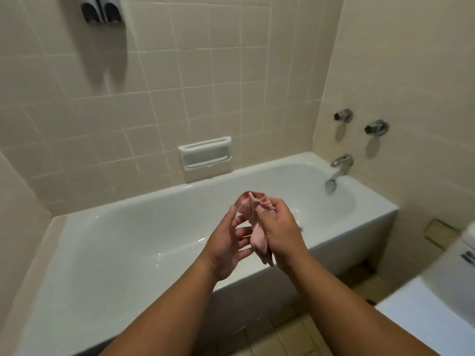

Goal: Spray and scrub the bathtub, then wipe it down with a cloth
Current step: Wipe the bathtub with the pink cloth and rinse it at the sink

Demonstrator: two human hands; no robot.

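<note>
- Pink cloth [257, 235] is held bunched above the middle of the bathtub [123, 242], clear of the enamel.
- Right hand [280, 232]: fingers curled round the cloth.
- Left hand [226, 242]: fingers spread, nearly straight, close beside the cloth; contact cannot be confirmed.
- Spout [338, 170] and two tap handles [376, 127] are mounted on the right end wall.
- Soap dish [205, 155] is recessed just above the back rim.
- White fixture [424, 312] is noted near the front rim, lower right.
- The basin is left open to the left of the hands.
</note>
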